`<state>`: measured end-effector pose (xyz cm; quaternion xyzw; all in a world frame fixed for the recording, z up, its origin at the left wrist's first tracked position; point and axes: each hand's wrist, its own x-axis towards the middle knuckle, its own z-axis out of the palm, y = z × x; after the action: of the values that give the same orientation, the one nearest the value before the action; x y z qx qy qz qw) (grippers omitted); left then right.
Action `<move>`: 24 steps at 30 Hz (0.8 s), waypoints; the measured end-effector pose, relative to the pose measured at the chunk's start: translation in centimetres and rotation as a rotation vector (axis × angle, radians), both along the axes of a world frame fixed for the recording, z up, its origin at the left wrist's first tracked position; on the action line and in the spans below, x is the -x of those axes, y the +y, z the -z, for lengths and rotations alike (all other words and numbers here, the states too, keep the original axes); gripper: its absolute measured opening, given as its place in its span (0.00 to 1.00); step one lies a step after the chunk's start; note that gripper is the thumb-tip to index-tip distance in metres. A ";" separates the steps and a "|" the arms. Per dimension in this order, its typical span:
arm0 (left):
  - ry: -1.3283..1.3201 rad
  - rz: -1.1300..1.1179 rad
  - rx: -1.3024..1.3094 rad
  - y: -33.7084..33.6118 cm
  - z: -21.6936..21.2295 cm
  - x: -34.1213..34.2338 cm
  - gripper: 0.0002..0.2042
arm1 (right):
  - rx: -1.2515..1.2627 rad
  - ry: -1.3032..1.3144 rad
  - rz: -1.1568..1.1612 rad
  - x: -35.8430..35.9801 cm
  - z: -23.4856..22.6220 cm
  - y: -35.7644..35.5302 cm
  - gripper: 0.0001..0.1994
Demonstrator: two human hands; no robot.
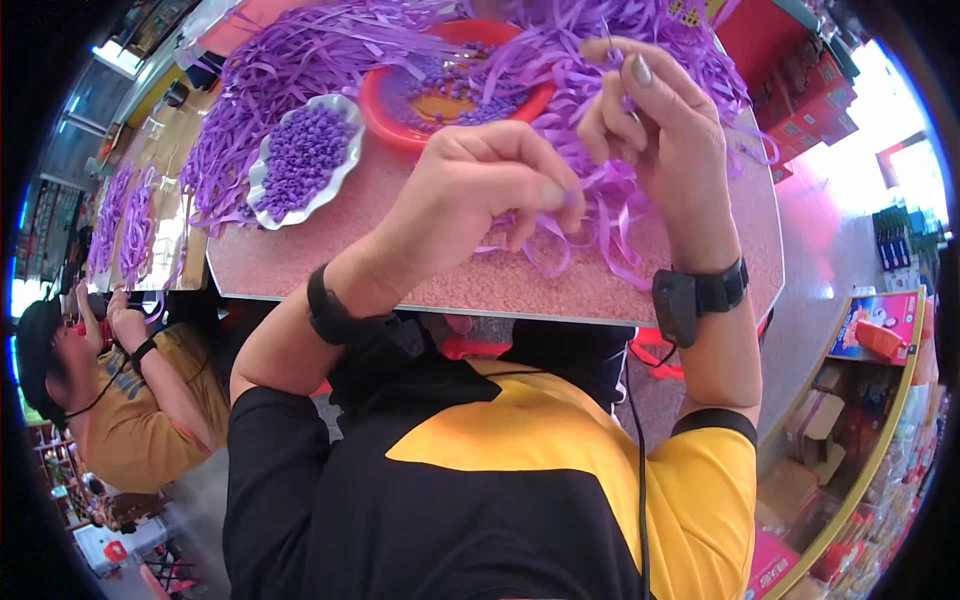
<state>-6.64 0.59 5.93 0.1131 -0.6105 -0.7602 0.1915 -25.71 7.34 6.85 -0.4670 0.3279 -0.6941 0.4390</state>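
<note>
My left hand (480, 190) is over the near part of the table. Its thumb and fingertips are pinched together, with a hint of purple at their tips; what it is stays too small to name. Higher and to the right, my right hand (670, 125) pinches a thin needle (606, 34) that points upward, a bit of purple showing by the fingertips. Loose purple ribbons (610, 215) lie below and behind both hands. A red bowl (375, 115) holding purple beads stands beyond my left hand. To its left, a white scalloped dish (352, 150) is heaped with purple beads (300, 160).
The pink table (400, 285) is piled with purple ribbons (290, 70) at the back. At left, a co-worker (150, 400) sits by another table (165, 200) with ribbon bundles. Red boxes (810, 110) are stacked at far right, above a glass display case (870, 440).
</note>
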 end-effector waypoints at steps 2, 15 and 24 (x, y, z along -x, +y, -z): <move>0.014 -0.054 -0.102 -0.8 0.6 -0.6 0.05 | -0.031 0.078 -0.005 0.2 0.6 -0.4 0.16; 0.182 -0.198 -0.508 -4.3 4.3 -1.9 0.05 | -0.258 0.190 -0.002 -1.2 2.2 -1.3 0.12; 0.149 -0.266 -0.532 -4.6 4.3 -2.7 0.06 | -0.057 0.916 0.198 -2.4 1.5 -1.5 0.10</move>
<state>-3.90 -4.04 1.65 0.1820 -0.3543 -0.8677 0.2974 -23.30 5.87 5.37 -0.6796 0.5496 -0.4457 0.1934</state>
